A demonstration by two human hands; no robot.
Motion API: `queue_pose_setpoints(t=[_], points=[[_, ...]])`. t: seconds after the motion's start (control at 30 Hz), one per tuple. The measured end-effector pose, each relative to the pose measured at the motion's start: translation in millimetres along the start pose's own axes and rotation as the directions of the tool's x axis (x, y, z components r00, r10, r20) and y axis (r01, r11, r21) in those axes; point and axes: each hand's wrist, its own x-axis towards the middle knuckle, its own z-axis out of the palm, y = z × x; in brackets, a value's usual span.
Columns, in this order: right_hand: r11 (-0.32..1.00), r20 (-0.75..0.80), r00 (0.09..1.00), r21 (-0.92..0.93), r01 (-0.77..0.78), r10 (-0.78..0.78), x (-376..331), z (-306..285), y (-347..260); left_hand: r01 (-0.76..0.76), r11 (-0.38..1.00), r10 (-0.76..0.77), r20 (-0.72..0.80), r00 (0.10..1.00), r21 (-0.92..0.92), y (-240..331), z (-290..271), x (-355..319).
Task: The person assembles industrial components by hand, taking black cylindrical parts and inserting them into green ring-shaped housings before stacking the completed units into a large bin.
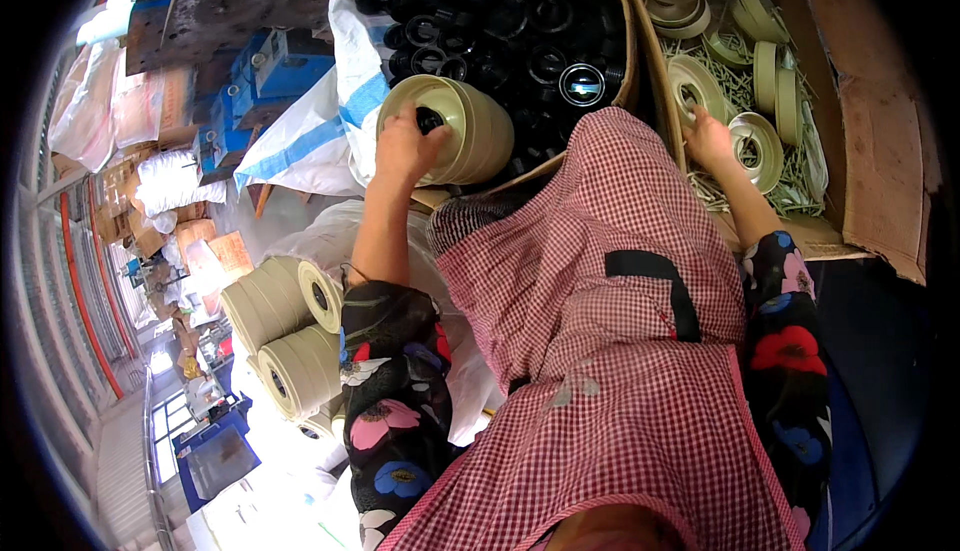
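Note:
A stack of cream plastic ring-shaped parts [488, 136] lies on its side against the box of black parts, its open end toward the left. My left hand [403, 146] grips that end, fingers and thumb curled at the rim around a dark centre piece. In the right-hand carton, my right hand [710, 139] has its fingers closed on the edge of a cream plastic ring [697, 81]. Another cream ring [757, 151] with a dark centre lies beside that hand. The fingertips of the right hand are partly hidden by the ring.
Many black plastic parts [500, 16] fill the box ahead, which has a white-and-blue woven sack [300, 141] at its left. Thin pale-green sticks and more rings lie in the cardboard carton [885, 151]. Cream stacks [300, 371] rest left of my arm. Blue machines [290, 61] stand farther left.

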Motion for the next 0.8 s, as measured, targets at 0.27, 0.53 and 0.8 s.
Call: queue_pose_setpoints(t=[0.27, 0.53, 0.8], points=[[0.740, -0.405, 0.892, 0.659, 0.134, 0.200, -6, -74, -20, -0.564, 0.790, 0.505, -0.267, 0.821, -0.240, 140, 40, 8], [-0.256, 0.081, 0.920, 0.966, 0.022, 0.384, -42, -139, -15, -0.233, 0.950, 0.227, -0.049, 0.973, -0.210, 145, 116, 44], [-0.138, 0.212, 0.975, 0.970, -0.202, 0.061, -79, -127, -121, 0.093, 0.209, 0.228, 0.141, 0.963, -0.973, 180, 34, -29]])
